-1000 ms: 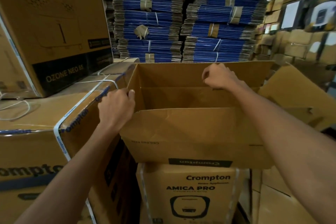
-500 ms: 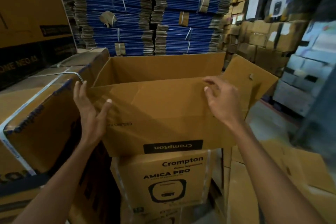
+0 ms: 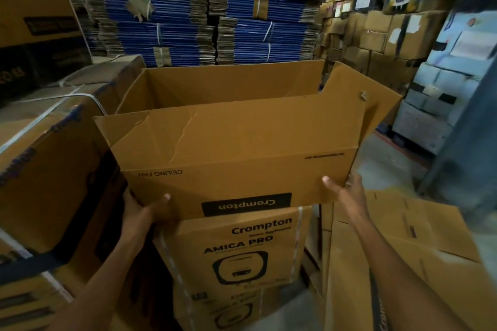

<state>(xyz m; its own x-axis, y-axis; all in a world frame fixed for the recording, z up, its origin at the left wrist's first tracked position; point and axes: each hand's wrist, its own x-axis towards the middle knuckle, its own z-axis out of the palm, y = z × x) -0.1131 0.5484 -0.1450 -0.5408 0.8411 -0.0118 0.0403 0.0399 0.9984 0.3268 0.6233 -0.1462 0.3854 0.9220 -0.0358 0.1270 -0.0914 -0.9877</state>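
An open brown cardboard box (image 3: pixel 236 153), printed upside down with "Crompton" and "CEILING FAN", fills the middle of the head view with its flaps standing up. My left hand (image 3: pixel 142 209) grips its lower left corner, thumb on the front face and fingers hidden underneath. My right hand (image 3: pixel 345 193) grips the lower right corner the same way, thumb in front. The box sits on or just above a sealed "Crompton AMICA PRO" carton (image 3: pixel 242 255); I cannot tell if they touch.
A strapped brown carton (image 3: pixel 45 169) stands close on the left. Bundles of flattened blue cardboard (image 3: pixel 188 13) are stacked behind. More cartons (image 3: pixel 390 35) line the right wall. Flat cardboard sheets (image 3: pixel 403 263) lie at lower right, with bare floor (image 3: pixel 384 158) beyond.
Both hands left the box's top flaps and dropped to its bottom corners, where they now grip it. The near flap now stands up.
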